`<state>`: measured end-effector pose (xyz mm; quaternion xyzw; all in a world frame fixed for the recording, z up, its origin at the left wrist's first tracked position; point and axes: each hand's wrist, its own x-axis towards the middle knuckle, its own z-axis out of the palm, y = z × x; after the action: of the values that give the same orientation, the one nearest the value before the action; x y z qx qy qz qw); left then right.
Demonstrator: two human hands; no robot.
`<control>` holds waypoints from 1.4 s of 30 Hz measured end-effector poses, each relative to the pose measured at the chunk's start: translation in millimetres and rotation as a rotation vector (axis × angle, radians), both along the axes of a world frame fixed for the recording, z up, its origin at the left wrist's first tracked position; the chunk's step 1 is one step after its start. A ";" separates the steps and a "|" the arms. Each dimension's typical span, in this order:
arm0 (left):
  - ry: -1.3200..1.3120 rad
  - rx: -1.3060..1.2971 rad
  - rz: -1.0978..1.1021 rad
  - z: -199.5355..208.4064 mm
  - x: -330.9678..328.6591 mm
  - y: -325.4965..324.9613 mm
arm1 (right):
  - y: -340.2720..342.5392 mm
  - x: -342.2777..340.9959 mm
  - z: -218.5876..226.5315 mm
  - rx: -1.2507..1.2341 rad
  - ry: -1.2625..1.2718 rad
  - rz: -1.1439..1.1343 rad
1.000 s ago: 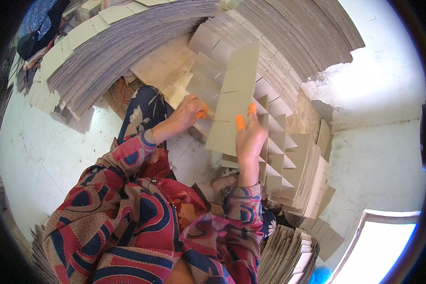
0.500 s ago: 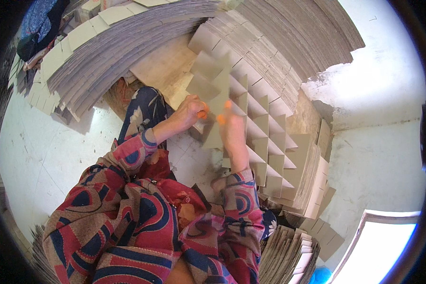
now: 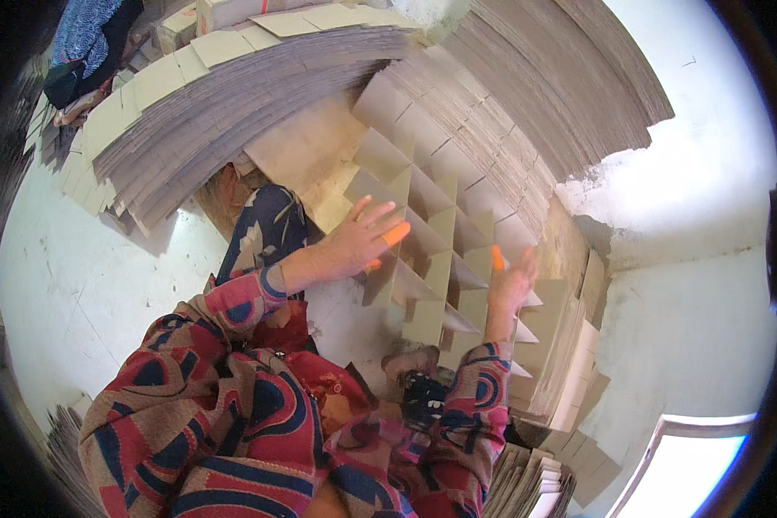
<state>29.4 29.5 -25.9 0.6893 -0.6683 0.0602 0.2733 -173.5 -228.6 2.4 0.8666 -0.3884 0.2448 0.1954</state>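
Observation:
A grid divider of interlocked grey cardboard strips stands in front of me, its cells showing as open diamonds. At its left side is my left hand, the fingers spread and stretched over the edge, with orange covers on some fingertips. My right hand is by the right side of the divider, an orange-covered finger and the others pointing away from me, apart. Neither hand shows anything gripped. Whether the fingertips touch the strips I cannot tell.
Slotted cardboard strips lie in a long stack at the far left. More stacks stand behind the divider and to its right. A wooden board lies beyond my knee. Another person's hand shows at the upper left.
My left hand has gone from closed fingers to spread ones and lowered slightly. My right hand has moved right, from the divider's left part to its right side. The divider sits slightly lower in view.

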 end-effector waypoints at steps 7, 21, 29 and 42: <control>-0.009 0.128 -0.018 7.4 20.1 -30.5 | 19.8 -6.6 15.3 0.874 0.014 0.083; 0.106 -0.006 -0.231 14.4 53.3 -52.0 | 107.3 -7.5 23.2 0.454 0.023 0.606; 0.019 0.019 -0.152 5.6 41.2 -44.2 | 94.2 -16.5 16.5 0.638 0.027 0.350; 0.142 0.047 -0.251 -1.1 43.0 -53.3 | 92.5 -21.8 -20.1 0.553 0.216 0.348</control>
<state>72.4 -23.9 -26.9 0.6090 -0.7295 -0.0391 0.3089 -195.3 -136.1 -17.8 0.9609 -0.2636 0.0667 -0.0515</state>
